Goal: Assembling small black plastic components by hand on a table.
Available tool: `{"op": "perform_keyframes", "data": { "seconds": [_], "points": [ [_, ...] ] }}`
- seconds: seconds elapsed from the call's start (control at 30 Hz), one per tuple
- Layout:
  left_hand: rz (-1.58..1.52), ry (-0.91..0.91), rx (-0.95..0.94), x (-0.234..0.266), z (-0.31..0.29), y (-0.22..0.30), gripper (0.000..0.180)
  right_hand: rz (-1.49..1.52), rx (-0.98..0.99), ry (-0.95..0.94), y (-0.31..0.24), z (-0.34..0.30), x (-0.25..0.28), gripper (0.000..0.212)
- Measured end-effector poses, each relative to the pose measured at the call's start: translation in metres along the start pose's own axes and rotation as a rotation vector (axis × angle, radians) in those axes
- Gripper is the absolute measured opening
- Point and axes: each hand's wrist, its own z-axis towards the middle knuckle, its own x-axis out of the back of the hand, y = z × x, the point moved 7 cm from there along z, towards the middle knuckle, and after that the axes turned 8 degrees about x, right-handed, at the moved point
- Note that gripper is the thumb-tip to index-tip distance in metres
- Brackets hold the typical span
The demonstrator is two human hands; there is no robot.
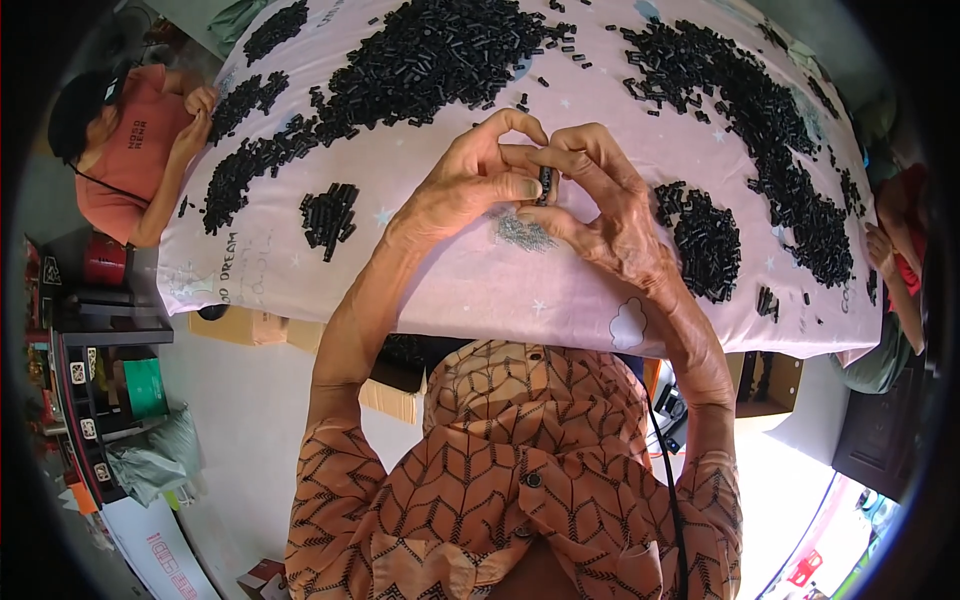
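Note:
Between my two hands, over the near middle of the cloth, is a small black cylindrical piece (pixel 545 181). My left hand (pixel 462 187) pinches it from the left, with the thumb lying against its side. From the right, the curled thumb and fingers of my right hand (pixel 606 208) close on the same piece, and the fingertips of both hands meet around it. Just beneath my hands lies a small heap of thin silvery metal pins (pixel 524 231), partly covered by my right thumb. What my fingers may hide behind the cylinder I cannot make out.
A pale pink printed cloth (pixel 455 300) covers the table. Large piles of black pieces (pixel 440 55) spread across it, with smaller heaps at left (pixel 328 216) and right (pixel 707 245). One person (pixel 135 150) works at the left edge, another's hand (pixel 880 250) at right. Cardboard boxes (pixel 247 325) stand below.

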Motion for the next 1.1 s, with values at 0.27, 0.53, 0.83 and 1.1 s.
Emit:
{"op": "perform_keyframes", "data": {
  "seconds": [0.27, 0.53, 0.83, 1.1],
  "points": [
    [-0.222, -0.144, 0.003, -0.006, 0.003, -0.009, 0.048, 0.028, 0.014, 0.0, 0.001, -0.003, 0.0, 0.051],
    [-0.277, -0.167, -0.014, -0.01, 0.004, -0.009, 0.047, 0.051, 0.014, 0.027, -0.001, -0.001, 0.0, 0.047],
    [-0.215, -0.132, -0.003, 0.0, 0.006, -0.016, 0.047, -0.019, 0.056, 0.009, 0.001, -0.002, 0.001, 0.044],
    [-0.161, -0.017, 0.049, -0.001, 0.004, -0.015, 0.051, -0.046, 0.058, 0.025, -0.002, -0.001, 0.01, 0.035]
  ]
}}
